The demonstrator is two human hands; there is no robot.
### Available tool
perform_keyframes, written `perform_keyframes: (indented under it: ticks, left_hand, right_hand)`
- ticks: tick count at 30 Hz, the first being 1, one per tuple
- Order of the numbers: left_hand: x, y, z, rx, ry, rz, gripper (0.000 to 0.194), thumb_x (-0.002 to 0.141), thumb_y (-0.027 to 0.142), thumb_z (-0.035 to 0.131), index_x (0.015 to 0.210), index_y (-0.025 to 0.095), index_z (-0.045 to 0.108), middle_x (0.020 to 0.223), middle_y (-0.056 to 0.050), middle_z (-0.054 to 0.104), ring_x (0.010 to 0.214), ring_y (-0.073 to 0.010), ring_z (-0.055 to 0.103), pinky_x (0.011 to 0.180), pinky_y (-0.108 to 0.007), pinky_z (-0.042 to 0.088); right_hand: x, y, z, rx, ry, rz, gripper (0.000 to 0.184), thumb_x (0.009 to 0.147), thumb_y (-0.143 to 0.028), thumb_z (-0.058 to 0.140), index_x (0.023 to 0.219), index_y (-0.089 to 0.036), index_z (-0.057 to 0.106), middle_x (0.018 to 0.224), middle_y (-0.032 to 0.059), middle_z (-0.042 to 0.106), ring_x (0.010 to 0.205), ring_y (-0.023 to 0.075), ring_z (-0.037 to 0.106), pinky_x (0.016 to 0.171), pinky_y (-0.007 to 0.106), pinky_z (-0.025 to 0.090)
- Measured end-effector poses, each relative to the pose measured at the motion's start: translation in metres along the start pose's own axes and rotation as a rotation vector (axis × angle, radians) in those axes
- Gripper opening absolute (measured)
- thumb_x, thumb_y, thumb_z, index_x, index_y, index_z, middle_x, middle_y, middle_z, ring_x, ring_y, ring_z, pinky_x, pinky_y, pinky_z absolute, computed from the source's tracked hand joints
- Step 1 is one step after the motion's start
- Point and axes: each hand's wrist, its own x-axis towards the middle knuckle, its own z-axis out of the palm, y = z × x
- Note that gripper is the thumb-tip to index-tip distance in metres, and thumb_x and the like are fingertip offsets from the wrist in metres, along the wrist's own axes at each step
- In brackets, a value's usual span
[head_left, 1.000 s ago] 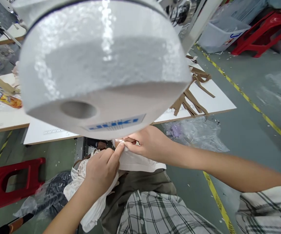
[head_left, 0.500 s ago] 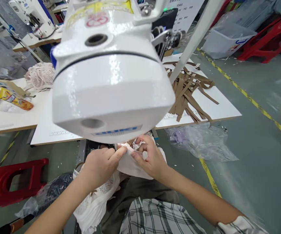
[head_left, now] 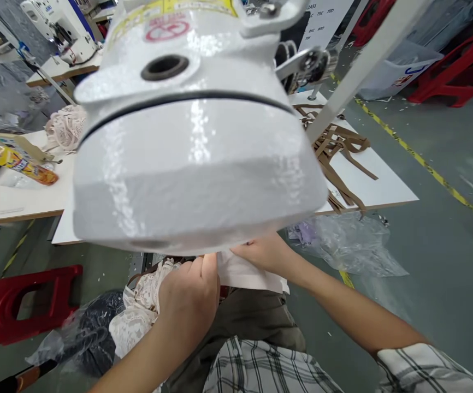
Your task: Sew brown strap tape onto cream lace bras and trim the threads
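A pale pink fabric piece [head_left: 247,273] hangs flat between my hands, just below the head of a white sewing machine [head_left: 199,169]. My left hand [head_left: 191,295] is closed, with its thumb and fingers pinching the left edge of the fabric. At the right, my right hand [head_left: 266,252] grips the upper edge of the same piece, its fingertips partly covered by the machine head. The needle area is hidden behind the machine. Cream lace fabric [head_left: 138,311] lies bunched at the left of my lap, close to my left forearm.
Brown fabric strips [head_left: 338,153] lie on the white table [head_left: 392,188] at right. An orange drink bottle [head_left: 19,164] lies tilted on the left tabletop. A red stool [head_left: 60,297] stands at lower left, and a clear plastic bag [head_left: 351,245] hangs below the table's right edge.
My view has moved closer to the machine head, which covers more. The left hand has turned to a closed grip and shifted right; the fabric now hangs flatter and straighter between both hands.
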Motion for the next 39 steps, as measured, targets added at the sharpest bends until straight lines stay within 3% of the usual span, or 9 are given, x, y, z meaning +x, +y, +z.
perform_keyframes:
  ticks: [4,14,19,23,27,31,34,39]
  left_hand:
    - [0.004,0.001,-0.001,0.002,0.039,-0.033,0.028,0.088,0.013,0.049,0.114,0.016,0.057,0.048,0.003,0.049,0.041,-0.0154,0.047,0.043,-0.031,0.021]
    - [0.000,0.002,0.005,0.014,0.054,-0.054,0.034,0.086,0.014,0.050,0.119,0.016,0.057,0.047,0.002,0.050,0.040,-0.0162,0.045,0.044,-0.031,0.023]
    - [-0.001,0.001,0.006,0.015,0.048,-0.054,0.036,0.087,0.014,0.050,0.123,0.016,0.054,0.048,0.002,0.050,0.041,-0.0171,0.047,0.045,-0.032,0.023]
    - [-0.003,0.000,0.006,-0.016,0.035,-0.041,0.036,0.088,0.013,0.048,0.123,0.016,0.053,0.052,0.002,0.054,0.045,-0.0178,0.050,0.046,-0.033,0.024]
    - [-0.005,-0.002,0.007,-0.011,0.031,-0.077,0.033,0.090,0.014,0.047,0.122,0.017,0.054,0.053,0.003,0.055,0.045,-0.0168,0.051,0.047,-0.031,0.025]
    - [-0.006,-0.005,0.010,-0.086,0.037,-0.069,0.031,0.091,0.015,0.045,0.120,0.017,0.057,0.058,0.001,0.061,0.050,-0.0162,0.055,0.048,-0.031,0.027]
    - [-0.010,-0.009,0.012,-0.156,0.059,-0.072,0.029,0.094,0.017,0.045,0.120,0.018,0.057,0.062,0.002,0.064,0.052,-0.0152,0.057,0.049,-0.029,0.030]
    - [-0.022,-0.015,0.015,-0.265,0.056,-0.222,0.026,0.097,0.027,0.046,0.120,0.020,0.056,0.073,0.000,0.067,0.061,-0.0159,0.062,0.053,-0.026,0.036]
  right_hand:
    - [0.011,0.001,-0.008,0.003,-0.055,-0.030,0.033,0.081,-0.020,0.059,0.112,-0.023,0.071,0.132,0.0070,0.061,0.110,0.0268,0.063,0.091,0.038,0.055]
    - [0.020,0.001,-0.011,-0.012,-0.081,-0.051,0.035,0.082,-0.017,0.061,0.113,-0.030,0.071,0.118,0.0054,0.068,0.112,0.0281,0.064,0.086,0.040,0.059]
    - [0.016,0.004,-0.012,0.015,-0.067,-0.046,0.034,0.082,-0.018,0.061,0.114,-0.025,0.071,0.131,0.0056,0.062,0.116,0.0277,0.062,0.091,0.038,0.058]
    - [0.014,0.007,-0.012,0.027,-0.077,-0.035,0.034,0.084,-0.024,0.058,0.116,-0.023,0.069,0.137,0.0064,0.058,0.113,0.0257,0.064,0.085,0.035,0.059]
    - [0.012,0.009,-0.008,0.074,-0.059,-0.095,0.035,0.086,-0.026,0.056,0.118,-0.021,0.068,0.137,0.0067,0.057,0.121,0.0249,0.058,0.093,0.035,0.055]
    - [0.007,0.011,-0.009,0.095,-0.048,-0.034,0.037,0.088,-0.032,0.057,0.122,-0.023,0.065,0.137,0.0068,0.056,0.097,0.0219,0.066,0.072,0.030,0.058]
    - [0.005,0.011,-0.009,0.110,-0.048,-0.001,0.038,0.088,-0.035,0.057,0.124,-0.025,0.063,0.137,0.0067,0.055,0.074,0.0160,0.063,0.070,0.032,0.057]
    - [-0.003,0.013,-0.005,0.118,-0.013,-0.033,0.039,0.087,-0.031,0.058,0.125,-0.024,0.059,0.138,0.0083,0.054,0.075,0.0153,0.061,0.072,0.032,0.054]
